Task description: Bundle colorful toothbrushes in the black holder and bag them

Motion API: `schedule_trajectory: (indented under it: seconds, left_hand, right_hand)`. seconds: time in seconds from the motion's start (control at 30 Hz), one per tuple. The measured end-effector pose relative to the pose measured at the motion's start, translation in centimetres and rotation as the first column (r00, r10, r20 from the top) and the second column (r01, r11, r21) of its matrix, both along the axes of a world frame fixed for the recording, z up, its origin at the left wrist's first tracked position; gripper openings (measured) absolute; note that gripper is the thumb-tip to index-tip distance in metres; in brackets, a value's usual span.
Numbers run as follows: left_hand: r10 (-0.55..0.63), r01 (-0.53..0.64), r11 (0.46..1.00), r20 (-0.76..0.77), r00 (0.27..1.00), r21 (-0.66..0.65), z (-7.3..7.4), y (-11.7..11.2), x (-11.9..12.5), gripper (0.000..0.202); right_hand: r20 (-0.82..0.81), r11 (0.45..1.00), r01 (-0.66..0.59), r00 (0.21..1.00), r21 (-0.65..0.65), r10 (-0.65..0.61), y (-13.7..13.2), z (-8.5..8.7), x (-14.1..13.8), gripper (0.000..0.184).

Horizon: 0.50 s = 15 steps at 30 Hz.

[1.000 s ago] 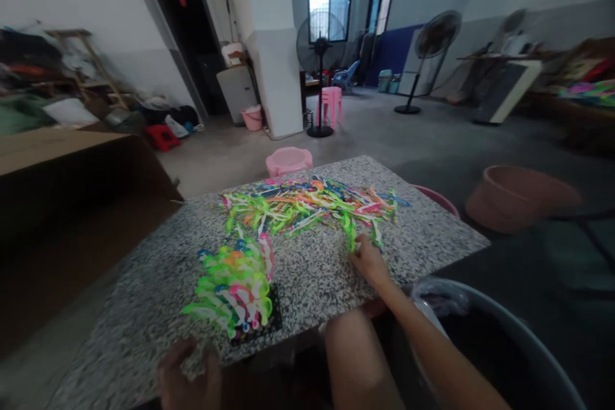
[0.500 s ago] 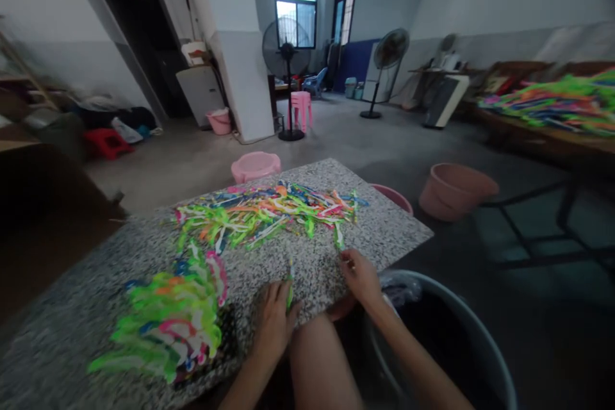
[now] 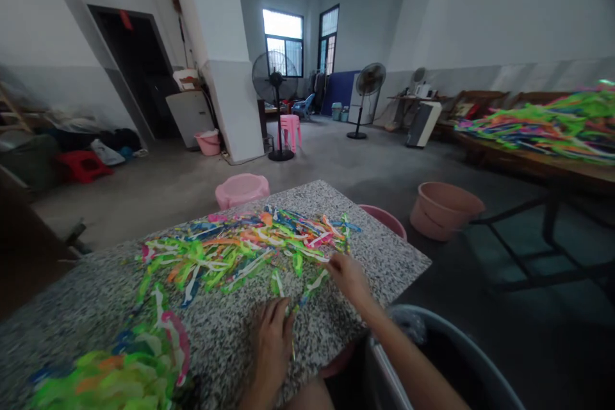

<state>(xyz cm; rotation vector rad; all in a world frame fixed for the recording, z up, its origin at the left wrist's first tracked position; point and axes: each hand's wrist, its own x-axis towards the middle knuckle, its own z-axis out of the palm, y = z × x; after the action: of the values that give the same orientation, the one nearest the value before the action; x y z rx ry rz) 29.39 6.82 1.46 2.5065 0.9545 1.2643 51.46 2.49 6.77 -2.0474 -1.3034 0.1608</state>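
Observation:
My left hand (image 3: 273, 333) rests low over the speckled stone tabletop (image 3: 384, 262), fingers bent together around a thin, brightly coloured strip mostly hidden by them. A green-and-white strip (image 3: 277, 283) shows just beyond its fingertips. Between the hands slants another green-and-white strip (image 3: 314, 285) with a bluish lower end near my left thumb. At the right front of a loose pile of coloured strips (image 3: 230, 256), my right hand (image 3: 350, 278) pinches the end of a pale strip (image 3: 314, 256). A denser heap of mostly green strips (image 3: 120, 371) lies at the left front.
A large bucket (image 3: 456, 320) stands below the table's right edge. Beyond the table are a pink stool (image 3: 243, 191), a pink basin (image 3: 384, 221) and a salmon bucket (image 3: 444, 208). Another table (image 3: 567, 163) at right bears more strips. Two standing fans are farther back.
My right hand has moved from the green-and-white strip to the pile's edge and pinches there. My left hand stays low on the table. The view has tilted up, so the near heap is partly cut off.

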Motion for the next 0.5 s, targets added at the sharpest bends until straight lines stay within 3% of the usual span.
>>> schedule_trajectory:
  seconds: [0.1, 0.17, 0.23, 0.3, 0.37, 0.43, 0.5]
  left_hand:
    - [-0.020, 0.020, 1.000, -0.029, 0.999, -0.021, 1.4, 0.9, 3.9, 0.026]
    - [-0.033, 0.029, 0.998, -0.091, 0.995, -0.052, 3.4, 2.4, 7.6, 0.029]
    - [-0.043, 0.027, 0.994, -0.156, 0.987, -0.102, 5.4, 4.5, 11.2, 0.035]
    - [-0.077, 0.044, 0.984, -0.193, 0.978, -0.170, 6.5, 6.4, 14.0, 0.030]
    - [-0.109, 0.065, 0.972, -0.190, 0.976, -0.225, 6.6, 7.7, 15.2, 0.021]
    - [-0.091, 0.050, 0.967, -0.158, 0.983, -0.248, 6.3, 7.9, 14.5, 0.023]
    - [-0.070, 0.053, 0.964, -0.055, 0.996, -0.261, 6.1, 6.6, 12.0, 0.026]
  right_hand:
    - [0.117, 0.973, 0.223, 0.966, 0.060, -0.228, 3.6, 2.8, 4.6, 0.019]
    - [0.194, 0.970, 0.243, 0.951, 0.002, -0.239, 6.0, 4.2, 6.4, 0.030]
    - [0.234, 0.973, 0.214, 0.954, -0.091, -0.188, 7.5, 4.6, 7.2, 0.030]
    - [0.241, 0.971, 0.185, 0.960, -0.150, -0.145, 7.6, 4.1, 7.3, 0.018]
    - [0.236, 0.976, 0.179, 0.961, -0.127, -0.146, 5.9, 2.7, 7.1, 0.019]
    - [0.201, 0.981, 0.194, 0.960, 0.022, -0.194, 2.8, 0.8, 6.5, 0.027]
    - [0.129, 0.934, 0.232, 0.953, 0.272, -0.275, -1.1, -1.5, 5.5, 0.034]
